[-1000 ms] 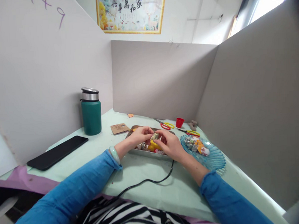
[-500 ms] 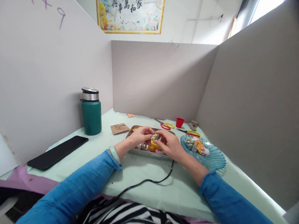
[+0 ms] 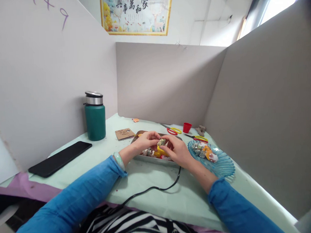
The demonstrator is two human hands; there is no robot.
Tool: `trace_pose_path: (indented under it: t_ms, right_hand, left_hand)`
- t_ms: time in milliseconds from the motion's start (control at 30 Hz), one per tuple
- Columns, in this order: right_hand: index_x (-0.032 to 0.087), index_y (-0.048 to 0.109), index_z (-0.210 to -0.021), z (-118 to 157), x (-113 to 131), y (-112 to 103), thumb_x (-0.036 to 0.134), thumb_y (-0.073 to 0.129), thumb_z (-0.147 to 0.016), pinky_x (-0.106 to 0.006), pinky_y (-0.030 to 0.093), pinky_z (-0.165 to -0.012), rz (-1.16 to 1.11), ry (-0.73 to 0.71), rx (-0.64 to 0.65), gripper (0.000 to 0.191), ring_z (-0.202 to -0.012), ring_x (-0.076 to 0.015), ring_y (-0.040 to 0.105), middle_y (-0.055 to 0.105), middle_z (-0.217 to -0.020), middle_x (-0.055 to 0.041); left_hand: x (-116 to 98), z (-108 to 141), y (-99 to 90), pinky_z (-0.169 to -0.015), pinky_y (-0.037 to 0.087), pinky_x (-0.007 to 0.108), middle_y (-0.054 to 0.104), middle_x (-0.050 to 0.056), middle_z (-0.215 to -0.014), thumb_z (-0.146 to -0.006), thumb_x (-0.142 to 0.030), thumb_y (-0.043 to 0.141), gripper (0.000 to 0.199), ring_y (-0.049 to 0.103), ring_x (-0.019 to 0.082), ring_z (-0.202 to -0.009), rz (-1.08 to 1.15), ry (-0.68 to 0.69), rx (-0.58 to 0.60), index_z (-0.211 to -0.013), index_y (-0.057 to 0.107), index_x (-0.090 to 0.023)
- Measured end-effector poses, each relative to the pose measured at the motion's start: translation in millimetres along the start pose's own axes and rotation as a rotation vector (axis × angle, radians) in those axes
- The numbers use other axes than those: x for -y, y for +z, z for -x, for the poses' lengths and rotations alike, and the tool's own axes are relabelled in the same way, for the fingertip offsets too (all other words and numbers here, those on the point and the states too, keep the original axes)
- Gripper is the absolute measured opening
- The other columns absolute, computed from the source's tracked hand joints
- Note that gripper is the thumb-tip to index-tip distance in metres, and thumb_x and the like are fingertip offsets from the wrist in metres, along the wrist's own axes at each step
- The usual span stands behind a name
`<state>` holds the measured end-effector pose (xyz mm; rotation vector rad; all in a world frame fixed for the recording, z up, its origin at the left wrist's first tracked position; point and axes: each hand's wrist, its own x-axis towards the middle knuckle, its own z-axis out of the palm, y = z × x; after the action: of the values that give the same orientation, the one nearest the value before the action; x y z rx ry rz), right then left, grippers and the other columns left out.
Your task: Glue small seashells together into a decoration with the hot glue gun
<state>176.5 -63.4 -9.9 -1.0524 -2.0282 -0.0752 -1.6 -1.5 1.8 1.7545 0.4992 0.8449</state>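
Hardly anything has moved since the earlier frame: both hands hold the same pose over the metal tray (image 3: 155,160). Above the tray, the left hand (image 3: 147,140) and right hand (image 3: 176,151) pinch a small speckled piece (image 3: 161,142) between their fingertips, and they hide part of the tray's contents, among them a yellow item (image 3: 159,151). Right of the tray sits a blue glass plate (image 3: 226,165) of small wrapped and orange pieces; beyond the tray lie two pairs of scissors (image 3: 174,130) (image 3: 200,138) near a red cup (image 3: 187,127). Left of it are a brown card (image 3: 124,133), a green bottle (image 3: 95,121) and a black slab (image 3: 60,159); a black cable (image 3: 154,188) curves in front.
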Motion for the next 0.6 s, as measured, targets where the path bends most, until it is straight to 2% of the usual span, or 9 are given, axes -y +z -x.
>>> trace_pose_path:
  t_ms: [600]
  right_hand:
    - [0.020, 0.056, -0.109, -0.2, 1.7, -0.6, 0.031, 0.055, -0.084, -0.028, 0.043, -0.066, -0.016, 0.013, -0.003, 0.027, -0.074, -0.0156, 0.056, 0.062, -0.096, -0.0065]
  left_hand:
    - [2.7, -1.4, -0.9, -0.048, 0.040, 0.019, 0.055, -0.002, -0.053, -0.071, -0.040, 0.065, 0.033, 0.056, 0.010, -0.050, -0.044, -0.002, -0.013, -0.084, 0.051, -0.013]
